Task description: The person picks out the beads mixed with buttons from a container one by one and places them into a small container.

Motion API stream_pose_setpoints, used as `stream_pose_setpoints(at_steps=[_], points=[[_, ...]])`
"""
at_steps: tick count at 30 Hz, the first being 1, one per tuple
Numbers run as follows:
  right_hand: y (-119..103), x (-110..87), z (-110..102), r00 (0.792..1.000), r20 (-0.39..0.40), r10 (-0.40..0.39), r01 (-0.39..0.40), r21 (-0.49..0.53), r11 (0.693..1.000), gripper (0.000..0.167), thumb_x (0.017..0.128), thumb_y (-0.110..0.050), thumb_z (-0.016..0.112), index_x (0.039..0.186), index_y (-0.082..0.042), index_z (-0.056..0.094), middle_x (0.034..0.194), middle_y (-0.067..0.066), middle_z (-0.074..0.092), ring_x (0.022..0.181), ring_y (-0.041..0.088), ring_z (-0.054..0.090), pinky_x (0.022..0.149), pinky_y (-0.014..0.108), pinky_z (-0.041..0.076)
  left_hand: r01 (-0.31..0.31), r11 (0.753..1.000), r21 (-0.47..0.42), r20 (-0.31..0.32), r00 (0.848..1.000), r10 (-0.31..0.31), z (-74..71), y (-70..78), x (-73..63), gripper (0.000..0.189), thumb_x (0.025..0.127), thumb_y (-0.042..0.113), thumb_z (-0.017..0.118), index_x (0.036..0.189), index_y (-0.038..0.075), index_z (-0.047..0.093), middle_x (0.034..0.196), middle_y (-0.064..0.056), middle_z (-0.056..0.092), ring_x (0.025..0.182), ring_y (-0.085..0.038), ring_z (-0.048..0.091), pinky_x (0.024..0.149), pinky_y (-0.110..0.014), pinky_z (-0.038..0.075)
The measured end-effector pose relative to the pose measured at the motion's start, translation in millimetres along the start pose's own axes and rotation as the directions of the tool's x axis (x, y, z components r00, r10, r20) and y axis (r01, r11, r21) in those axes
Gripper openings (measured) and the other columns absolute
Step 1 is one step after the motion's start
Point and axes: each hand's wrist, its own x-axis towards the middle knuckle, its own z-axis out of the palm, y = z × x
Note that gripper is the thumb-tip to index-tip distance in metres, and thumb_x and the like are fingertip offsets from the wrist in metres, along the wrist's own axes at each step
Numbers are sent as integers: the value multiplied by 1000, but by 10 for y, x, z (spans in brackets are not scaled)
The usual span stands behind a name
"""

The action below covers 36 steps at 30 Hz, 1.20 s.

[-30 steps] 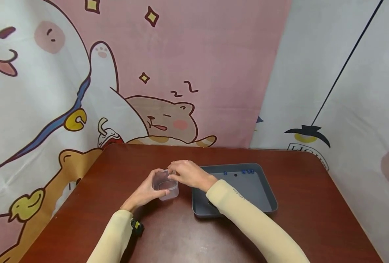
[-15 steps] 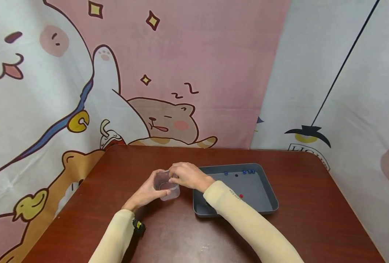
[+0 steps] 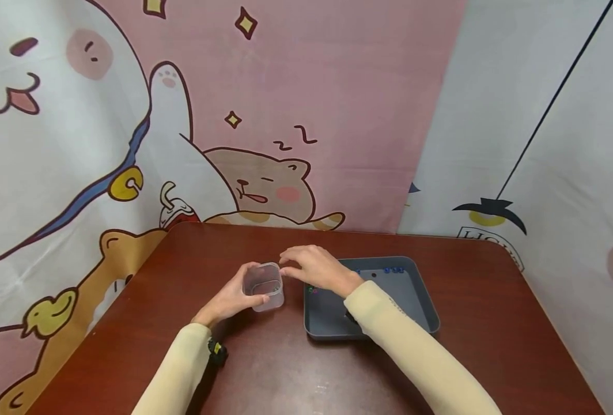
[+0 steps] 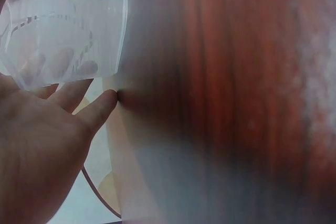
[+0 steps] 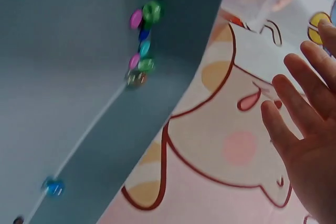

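My left hand [image 3: 232,298] grips a clear plastic container [image 3: 265,302] around its side, with the thumb at the near side. The container's mouth faces up, and a tiny speck shows inside near its right wall. In the left wrist view the fingers [image 4: 97,109] show through and below the cloudy container wall [image 4: 63,30]. My right hand [image 3: 319,268] hovers between the container and the grey tray [image 3: 400,311], its fingertips just right of the container's rim. In the right wrist view this hand's fingers [image 5: 299,93] are spread and hold nothing.
Small shiny beads lie in the tray: a row of pink, green and blue ones [image 5: 144,48] in one corner, and several blue beads [image 3: 393,270] along the far edge. The right sleeve [image 3: 410,346] covers part of the tray. A brown table [image 3: 296,369] lies beneath, with a printed cloth behind.
My right hand has drawn back to the right from over the container's mouth, and its fingers have loosened. The left hand keeps its grip. A red bead seen earlier is now hidden by the sleeve.
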Motion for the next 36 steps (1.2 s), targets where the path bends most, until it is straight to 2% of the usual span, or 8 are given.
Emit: stream_pose_setpoints(at_steps=[5,8,13,16,21,29,36], points=[[132,-200,-181,998,-29,51,-50,57,997,37,101,-34,69,133,-15,70,133,1,69,122,18,65,102,39,51,20,1000,6,-5,1000,-20,2,4,1,86,84,34,87,150,18,34,151,-8,47,135,-29,49,112,-54,36],[182,-294,-261,997,-26,70,-68,87,994,40,101,-32,70,137,-15,67,136,0,67,123,20,64,102,41,51,12,1000,3,-3,1000,-12,7,1,-3,85,84,34,87,150,18,34,152,-8,47,136,-29,48,112,-54,36],[238,-399,-306,996,69,61,-68,111,991,48,101,-33,70,144,-13,61,145,2,61,134,22,56,108,45,46,3,1000,-1,-14,1000,-3,15,-9,-22,84,84,33,87,149,18,36,151,-7,48,135,-28,49,111,-52,37],[285,-445,-274,990,133,39,-53,101,993,50,100,-31,72,145,-13,60,148,3,57,138,22,52,111,46,43,12,1000,-11,-17,1000,-12,14,1,-40,84,83,32,88,148,20,36,151,-6,48,134,-28,49,111,-51,37],[369,-499,-166,985,172,25,-41,87,995,51,97,-28,76,143,-11,62,147,4,58,138,23,52,112,47,42,-1,1000,-21,1,1000,1,-1,-4,-26,85,84,32,88,150,19,35,152,-7,46,135,-29,49,110,-51,38],[498,-547,23,988,155,7,-10,19,1000,41,96,-26,77,134,-13,69,136,2,66,127,19,61,105,44,48,-4,1000,-16,10,1000,4,0,14,3,86,85,33,87,151,18,33,153,-7,46,135,-29,49,110,-51,38],[520,-521,121,988,152,12,-9,-16,1000,39,97,-31,76,132,-15,70,133,1,68,127,19,61,107,44,47,2,1000,-14,6,1000,-1,-6,-6,-25,85,86,34,86,150,20,34,153,-6,46,134,-29,49,110,-52,38]])
